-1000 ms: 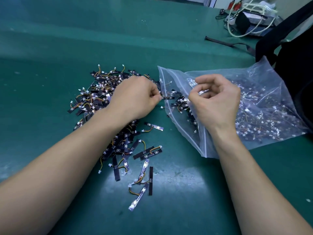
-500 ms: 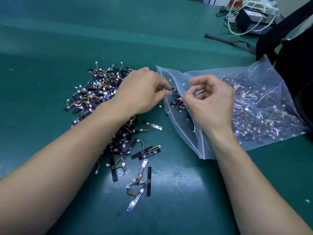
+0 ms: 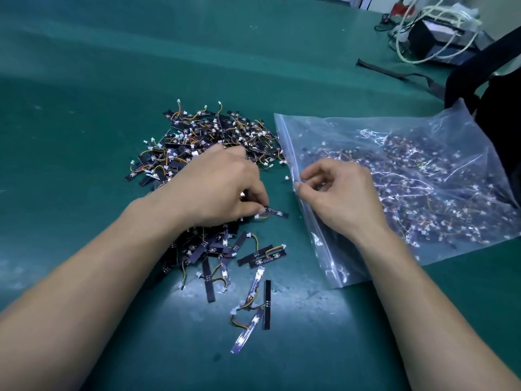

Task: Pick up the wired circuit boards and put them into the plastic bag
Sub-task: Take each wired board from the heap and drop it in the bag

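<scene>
1. Nearest, a few loose boards (image 3: 266, 304) lie scattered on the green tabletop (image 3: 84, 80). They are black strips with short orange and yellow wires and white plugs.
2. White marks on these strips are too small to read.
3. Next, the left hand (image 3: 217, 187) lies palm down over the near part of the pile (image 3: 203, 136). Its fingers are curled, and thumb and fingertips pinch one board (image 3: 275, 212) by its wired end. Whether that board is clear of the tabletop I cannot tell.
4. Just beside it, the right hand (image 3: 341, 198) pinches the open zip edge of the bag (image 3: 332, 266) between thumb and forefinger, with the other fingers curled in.
5. That clear plastic bag lies flat on the right with its mouth facing the pile. Many boards show through it as a blurred tangle.
6. Beyond the left hand, the pile spreads up to the bag's far corner.
7. Farther right lie a dark backpack (image 3: 501, 108), a black strap (image 3: 394, 73) and a black box (image 3: 431, 40) draped with white cord.
</scene>
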`<state>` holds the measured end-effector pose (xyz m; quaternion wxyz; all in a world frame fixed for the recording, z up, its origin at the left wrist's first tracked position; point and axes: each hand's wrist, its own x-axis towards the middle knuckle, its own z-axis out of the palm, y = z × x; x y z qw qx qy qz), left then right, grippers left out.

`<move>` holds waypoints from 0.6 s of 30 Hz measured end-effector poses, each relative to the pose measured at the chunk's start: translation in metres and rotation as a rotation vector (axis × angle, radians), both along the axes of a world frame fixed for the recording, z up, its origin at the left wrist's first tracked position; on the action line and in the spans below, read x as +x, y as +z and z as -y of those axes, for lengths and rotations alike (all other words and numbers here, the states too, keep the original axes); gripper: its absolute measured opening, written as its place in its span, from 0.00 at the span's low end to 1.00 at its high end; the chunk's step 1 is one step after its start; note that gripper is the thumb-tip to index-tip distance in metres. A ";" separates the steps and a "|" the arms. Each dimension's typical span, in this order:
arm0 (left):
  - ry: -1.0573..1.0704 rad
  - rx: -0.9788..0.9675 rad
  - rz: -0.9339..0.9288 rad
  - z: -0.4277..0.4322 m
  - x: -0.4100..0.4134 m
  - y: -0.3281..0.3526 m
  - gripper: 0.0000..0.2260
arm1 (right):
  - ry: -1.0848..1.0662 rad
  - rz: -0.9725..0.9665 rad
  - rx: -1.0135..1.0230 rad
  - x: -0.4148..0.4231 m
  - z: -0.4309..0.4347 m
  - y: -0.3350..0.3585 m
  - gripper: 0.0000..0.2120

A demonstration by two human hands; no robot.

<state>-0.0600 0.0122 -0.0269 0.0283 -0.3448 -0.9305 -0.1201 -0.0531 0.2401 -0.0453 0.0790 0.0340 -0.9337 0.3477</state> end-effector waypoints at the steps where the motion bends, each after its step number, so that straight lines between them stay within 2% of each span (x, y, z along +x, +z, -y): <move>1: -0.009 -0.008 -0.005 0.000 0.000 -0.001 0.07 | 0.001 -0.003 0.000 0.001 0.000 0.000 0.03; 7: -0.007 0.012 -0.034 -0.003 0.001 -0.004 0.06 | 0.013 0.013 -0.021 0.000 -0.001 0.003 0.04; 12: 0.023 0.109 -0.040 -0.005 0.001 -0.004 0.05 | 0.032 -0.101 -0.056 0.000 -0.001 0.003 0.03; 15: 0.034 0.155 -0.080 -0.005 0.002 -0.001 0.08 | 0.157 -0.109 -0.152 0.004 0.002 0.005 0.03; 18: 0.032 0.191 -0.109 -0.005 0.003 0.001 0.08 | 0.276 -0.103 -0.150 0.008 0.005 0.005 0.03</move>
